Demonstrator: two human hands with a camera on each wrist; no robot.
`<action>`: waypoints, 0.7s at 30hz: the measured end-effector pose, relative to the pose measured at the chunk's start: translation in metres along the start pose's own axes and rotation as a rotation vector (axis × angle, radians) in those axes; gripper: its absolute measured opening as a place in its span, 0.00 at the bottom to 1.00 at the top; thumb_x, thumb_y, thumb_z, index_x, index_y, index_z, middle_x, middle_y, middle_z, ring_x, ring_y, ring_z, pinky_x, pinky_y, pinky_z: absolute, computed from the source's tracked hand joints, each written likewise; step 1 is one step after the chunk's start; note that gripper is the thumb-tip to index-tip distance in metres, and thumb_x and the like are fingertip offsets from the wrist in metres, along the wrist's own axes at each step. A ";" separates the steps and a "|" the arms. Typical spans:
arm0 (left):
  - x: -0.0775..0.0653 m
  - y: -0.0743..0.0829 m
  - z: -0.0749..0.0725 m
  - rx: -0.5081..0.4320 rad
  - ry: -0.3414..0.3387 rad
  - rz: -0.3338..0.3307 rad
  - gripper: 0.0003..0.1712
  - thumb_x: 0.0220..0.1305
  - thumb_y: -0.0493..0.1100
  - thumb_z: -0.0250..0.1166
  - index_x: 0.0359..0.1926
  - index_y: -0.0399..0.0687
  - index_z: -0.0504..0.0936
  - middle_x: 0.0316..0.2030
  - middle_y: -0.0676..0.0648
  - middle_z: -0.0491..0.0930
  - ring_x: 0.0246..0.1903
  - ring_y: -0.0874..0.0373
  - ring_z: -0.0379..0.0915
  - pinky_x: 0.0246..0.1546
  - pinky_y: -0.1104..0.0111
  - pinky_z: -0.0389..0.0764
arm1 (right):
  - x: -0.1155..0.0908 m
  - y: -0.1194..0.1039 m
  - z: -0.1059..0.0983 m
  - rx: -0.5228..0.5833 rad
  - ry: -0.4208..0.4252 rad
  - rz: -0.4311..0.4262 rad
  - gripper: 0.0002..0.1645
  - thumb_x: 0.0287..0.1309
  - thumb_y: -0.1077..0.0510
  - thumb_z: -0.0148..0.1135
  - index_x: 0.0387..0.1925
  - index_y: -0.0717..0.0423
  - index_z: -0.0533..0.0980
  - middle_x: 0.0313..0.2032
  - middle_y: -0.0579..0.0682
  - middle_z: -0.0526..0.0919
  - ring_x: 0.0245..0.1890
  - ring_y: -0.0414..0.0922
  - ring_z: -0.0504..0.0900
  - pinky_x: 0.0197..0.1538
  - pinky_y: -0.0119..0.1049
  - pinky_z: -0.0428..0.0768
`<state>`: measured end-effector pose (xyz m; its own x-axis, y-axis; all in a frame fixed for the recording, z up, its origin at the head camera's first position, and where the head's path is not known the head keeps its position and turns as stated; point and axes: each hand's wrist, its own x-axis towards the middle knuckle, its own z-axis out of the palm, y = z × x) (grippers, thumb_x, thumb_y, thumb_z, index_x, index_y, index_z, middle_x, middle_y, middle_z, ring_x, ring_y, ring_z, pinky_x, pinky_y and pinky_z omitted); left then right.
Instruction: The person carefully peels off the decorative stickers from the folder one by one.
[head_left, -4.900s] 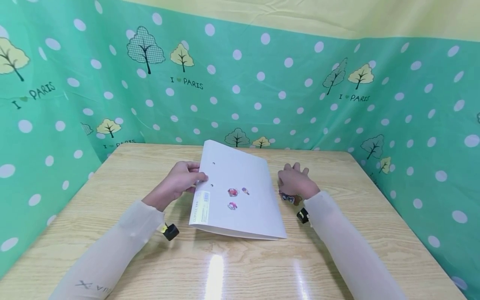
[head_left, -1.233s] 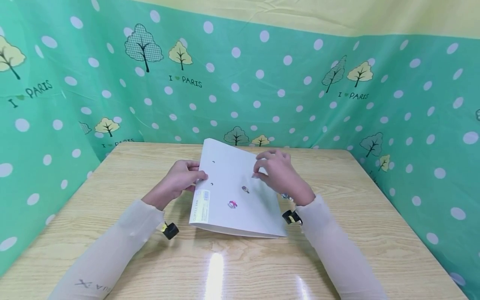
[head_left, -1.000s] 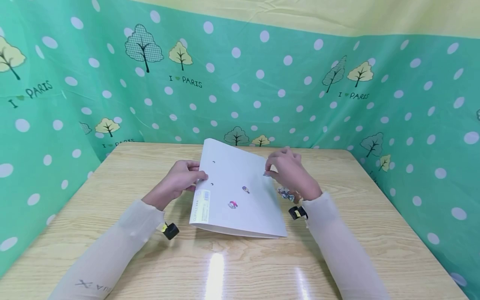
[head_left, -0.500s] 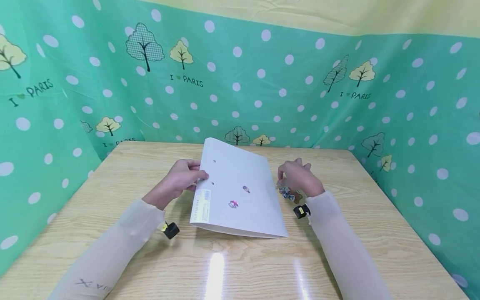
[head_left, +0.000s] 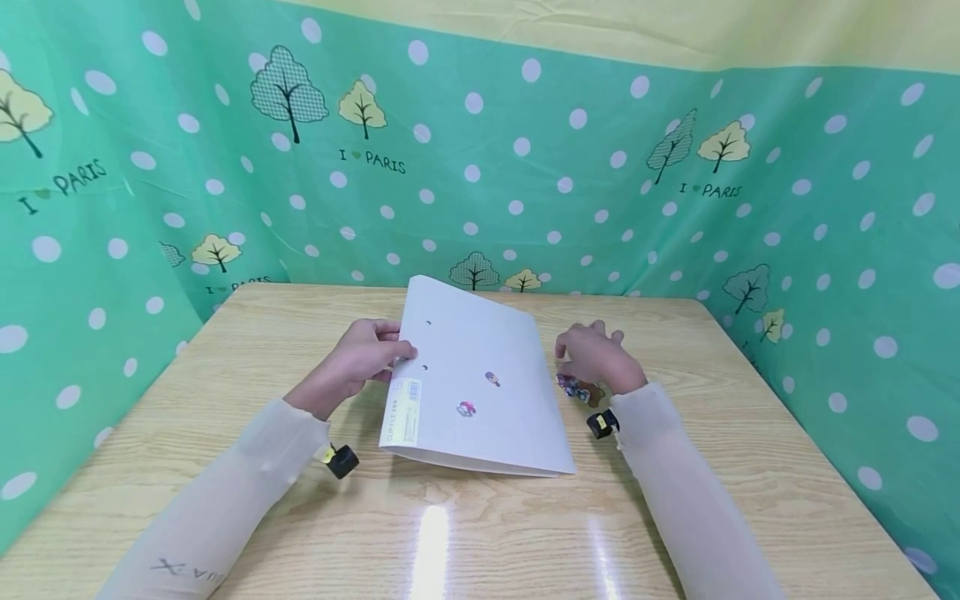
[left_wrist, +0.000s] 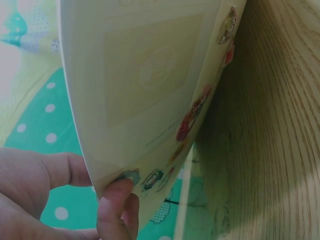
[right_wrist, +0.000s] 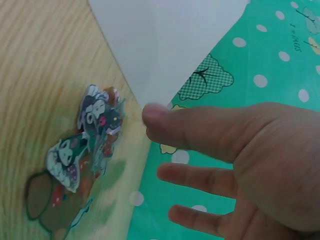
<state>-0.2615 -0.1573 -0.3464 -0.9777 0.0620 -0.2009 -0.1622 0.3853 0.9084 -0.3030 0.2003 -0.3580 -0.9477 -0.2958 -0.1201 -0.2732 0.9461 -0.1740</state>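
Observation:
My left hand (head_left: pixel 360 358) grips the spine side of a white clip file folder (head_left: pixel 472 333), thumb on the front cover and fingers behind. The folder leans tilted on the table. Two small character stickers show on the cover: a purple-haired one (head_left: pixel 492 379) and a pink one (head_left: pixel 467 408). Several more stickers (left_wrist: pixel 194 114) line its other side in the left wrist view. Right of the folder, my right hand (head_left: pixel 600 358) hovers by a small heap of cut-out stickers (right_wrist: pixel 100 117), thumb and fingers apart and holding nothing. A brown bear sticker (right_wrist: pixel 57 207) lies partly under the heap.
The wooden table (head_left: pixel 712 433) reaches back to a green dotted curtain (head_left: pixel 487 192) that closes in the rear and both sides. Black wrist cameras (head_left: pixel 342 462) hang below the sleeves.
A red sticker has come off the folder's cover. My right hand has carried a sticker from the folder rightward to the heap and let it go. My left hand keeps its grip.

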 end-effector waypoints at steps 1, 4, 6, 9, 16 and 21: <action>0.000 0.000 0.000 -0.001 -0.001 0.002 0.31 0.68 0.39 0.65 0.70 0.37 0.70 0.54 0.37 0.79 0.43 0.48 0.82 0.37 0.64 0.85 | -0.001 -0.001 0.000 -0.006 0.004 -0.001 0.09 0.65 0.53 0.69 0.46 0.49 0.85 0.48 0.51 0.81 0.55 0.62 0.68 0.61 0.76 0.55; 0.001 -0.001 0.000 -0.001 -0.003 0.010 0.32 0.68 0.39 0.65 0.70 0.37 0.69 0.55 0.37 0.79 0.42 0.49 0.83 0.36 0.64 0.85 | -0.002 -0.006 -0.002 -0.010 0.013 -0.006 0.15 0.65 0.52 0.69 0.51 0.50 0.84 0.57 0.55 0.78 0.62 0.66 0.66 0.63 0.78 0.51; 0.001 -0.001 0.000 -0.005 -0.004 0.014 0.32 0.68 0.39 0.66 0.70 0.36 0.69 0.55 0.37 0.79 0.42 0.49 0.83 0.36 0.64 0.84 | -0.003 -0.010 -0.003 -0.007 0.016 -0.013 0.17 0.65 0.51 0.69 0.53 0.49 0.84 0.64 0.58 0.75 0.67 0.69 0.61 0.65 0.79 0.48; 0.001 -0.001 0.000 -0.008 -0.006 0.020 0.33 0.68 0.39 0.66 0.70 0.35 0.68 0.55 0.37 0.79 0.42 0.49 0.83 0.36 0.64 0.84 | -0.003 -0.016 -0.003 -0.008 0.012 -0.030 0.16 0.65 0.49 0.69 0.52 0.48 0.84 0.72 0.61 0.67 0.73 0.72 0.53 0.66 0.80 0.45; 0.000 -0.001 0.000 -0.005 -0.005 0.014 0.33 0.67 0.39 0.66 0.70 0.36 0.69 0.55 0.37 0.79 0.42 0.49 0.82 0.36 0.65 0.84 | -0.005 -0.030 -0.004 -0.002 0.029 -0.088 0.17 0.64 0.46 0.69 0.52 0.45 0.85 0.77 0.61 0.60 0.76 0.72 0.45 0.67 0.81 0.41; -0.001 0.001 0.000 -0.005 -0.006 0.011 0.33 0.67 0.39 0.66 0.70 0.36 0.69 0.55 0.37 0.79 0.43 0.49 0.82 0.36 0.64 0.84 | -0.006 -0.045 -0.002 0.001 0.078 -0.163 0.16 0.62 0.43 0.71 0.49 0.42 0.86 0.76 0.59 0.62 0.76 0.71 0.46 0.67 0.80 0.43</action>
<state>-0.2603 -0.1567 -0.3455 -0.9785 0.0717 -0.1932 -0.1523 0.3799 0.9124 -0.2851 0.1602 -0.3472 -0.9009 -0.4337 -0.0138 -0.4239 0.8863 -0.1863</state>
